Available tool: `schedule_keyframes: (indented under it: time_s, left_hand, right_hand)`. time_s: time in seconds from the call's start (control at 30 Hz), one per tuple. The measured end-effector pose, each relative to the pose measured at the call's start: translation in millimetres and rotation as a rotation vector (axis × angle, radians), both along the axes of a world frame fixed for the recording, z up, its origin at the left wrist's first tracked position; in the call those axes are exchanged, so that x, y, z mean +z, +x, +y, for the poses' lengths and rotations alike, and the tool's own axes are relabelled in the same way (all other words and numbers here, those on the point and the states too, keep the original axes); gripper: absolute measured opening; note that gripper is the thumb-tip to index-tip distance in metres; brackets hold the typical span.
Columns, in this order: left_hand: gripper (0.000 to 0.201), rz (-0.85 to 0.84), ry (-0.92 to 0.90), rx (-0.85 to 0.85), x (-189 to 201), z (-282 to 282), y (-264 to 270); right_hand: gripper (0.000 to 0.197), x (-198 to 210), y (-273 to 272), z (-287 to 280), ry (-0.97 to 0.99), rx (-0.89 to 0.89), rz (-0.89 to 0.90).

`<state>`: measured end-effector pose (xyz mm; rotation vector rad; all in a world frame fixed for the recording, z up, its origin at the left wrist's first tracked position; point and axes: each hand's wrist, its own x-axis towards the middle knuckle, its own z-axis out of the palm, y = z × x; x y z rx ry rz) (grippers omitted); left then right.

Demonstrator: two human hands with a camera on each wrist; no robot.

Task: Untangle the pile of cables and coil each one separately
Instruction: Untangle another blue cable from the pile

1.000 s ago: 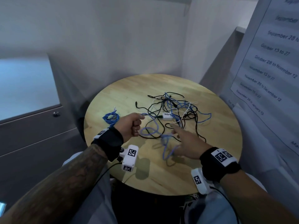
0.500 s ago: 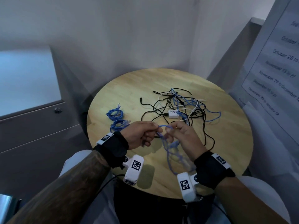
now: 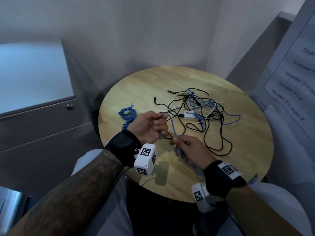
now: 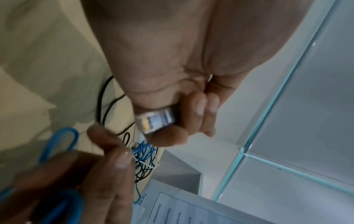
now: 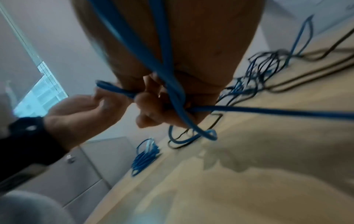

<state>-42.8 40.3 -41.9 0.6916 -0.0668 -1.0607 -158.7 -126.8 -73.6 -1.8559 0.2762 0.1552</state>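
Right hand: The right hand (image 3: 189, 151), nearest the table's front edge, holds several loops of a blue network cable (image 3: 172, 126), its fingers curled around the gathered turns; more of the cable hangs below the wrist.
Left hand: The left hand (image 3: 150, 127), raised just left of and beyond the right, pinches the cable's clear plastic plug (image 4: 156, 120) between thumb and curled fingers, as the left wrist view shows.
Span between hands: A short run of blue cable slopes from the left hand down to the right, off the round wooden table (image 3: 213, 183).
Step in hand: Judged from the loops already gathered, the person is coiling this freed cable.
Doing it well: Each new turn should probably match the size of those held, laid flat beside them rather than crossed. The plug end is best kept pinched so it cannot slip back through a loop. Any slack still lying near the tangle would want drawing in gently, lest it snag a black lead.
Finished coil: One coiled blue cable (image 3: 127, 114) lies at far left on the table, well apart from the hands.
Remaining tangle: The pile of cables (image 3: 201, 108), black, blue and white around a small white adapter (image 3: 188, 115), sits at far right, not yet sorted.
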Motion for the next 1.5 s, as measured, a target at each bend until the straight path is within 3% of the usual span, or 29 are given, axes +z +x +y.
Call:
schedule_keyframes:
  time_s: [0.07,0.2,0.33,0.43,0.53,0.7,0.83,0.97,1.13,1.27,1.4,1.5]
  left_hand:
    - [0.023,-0.012,-0.023,0.093,-0.8,-1.7,0.1]
    - [0.020,-0.085,-0.020,0.357,-7.1,2.4,9.5]
    - [0.017,-0.298,0.153,0.446,-13.4,0.9,6.7]
    - [0.018,-0.668,0.372,0.425,-16.8,-2.5,2.2]
    - [0.018,-0.930,0.505,0.381,-19.8,-4.2,2.1]
    - [0.019,-1.130,0.665,0.350,-22.3,-3.0,6.2]
    - [0.023,-1.273,0.783,0.087,-20.6,-10.1,-13.1]
    - [0.034,-1.064,0.636,-0.093,-19.9,-24.2,-34.3]
    - [0.029,-0.404,0.208,-0.122,-4.0,-17.1,-30.7]
    - [0.024,-0.052,-0.134,0.135,7.7,-6.8,-16.0]
    - [0.026,-0.013,-0.127,0.482,9.8,2.6,2.4]
    - [0.027,-0.041,-0.100,0.571,2.7,0.1,4.9]
  right_hand:
    - [0.032,-9.8,-1.9,11.7,-0.024,0.051,-0.023]
    - [0.023,-20.6,-13.9,23.8,-0.460,0.326,-0.080]
    - [0.020,-7.4,-18.4,30.1,-0.383,0.326,-0.229]
    - [0.023,0.5,-15.1,17.0,-0.382,0.182,-0.346]
    - [0.008,7.9,-14.3,1.7,-0.406,0.044,-0.306]
    - [0.023,17.9,-13.7,-14.0,-0.486,0.003,-0.365]
    - [0.032,28.1,-9.7,-29.9,-0.549,-0.074,-0.416]
    - [0.032,26.9,0.2,-41.6,-0.551,-0.207,-0.418]
    - [0.030,19.7,4.6,-40.1,-0.206,-0.109,-0.166]
    - [0.018,12.4,-2.2,-16.1,0.091,0.013,-0.131]
    - [0.016,8.8,-9.5,7.0,0.230,0.062,-0.042]
    - [0.019,3.4,-6.2,14.1,0.202,0.039,0.007]
